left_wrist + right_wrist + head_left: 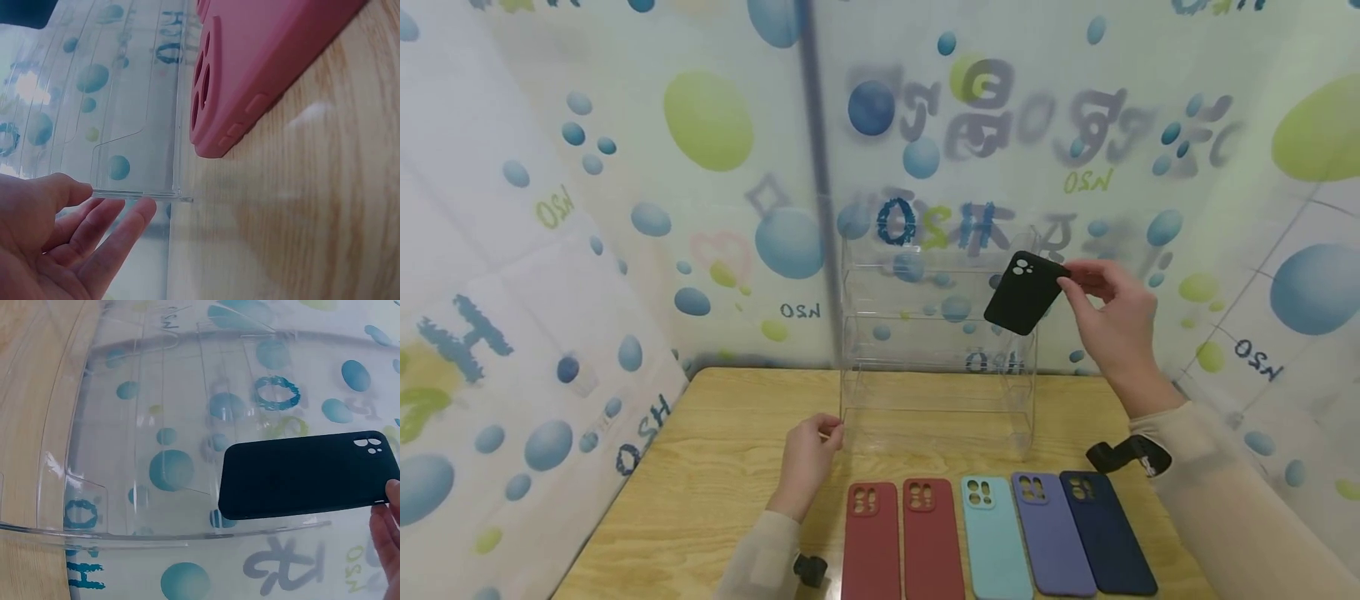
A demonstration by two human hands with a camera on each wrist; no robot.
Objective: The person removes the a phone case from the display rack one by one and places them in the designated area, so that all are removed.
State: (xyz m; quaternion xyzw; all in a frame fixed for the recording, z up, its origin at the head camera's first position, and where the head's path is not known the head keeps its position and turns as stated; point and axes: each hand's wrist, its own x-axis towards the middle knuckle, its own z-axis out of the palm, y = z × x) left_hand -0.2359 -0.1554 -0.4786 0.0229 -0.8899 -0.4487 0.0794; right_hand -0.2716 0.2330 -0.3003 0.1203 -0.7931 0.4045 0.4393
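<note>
My right hand point(1116, 325) pinches a black phone case point(1026, 296) by its edge near the camera cutouts. The case is tilted, in the air before the upper right tiers of a clear tiered display rack point(936, 410). In the right wrist view the black case point(300, 478) appears near the rack's side edge, only fingertips of the hand showing. Low on the rack's left side, my left hand point(808, 458) holds the panel edge. Thumb and fingers lie on either side of that clear panel point(140, 194) in the left wrist view.
Along the front of the wooden table point(730, 442) lies a row of phone cases: two dark red ones point(871, 550), a light blue one point(997, 542), a purple one point(1054, 542) and a navy one point(1111, 542). Behind the rack hangs a patterned curtain point(745, 192).
</note>
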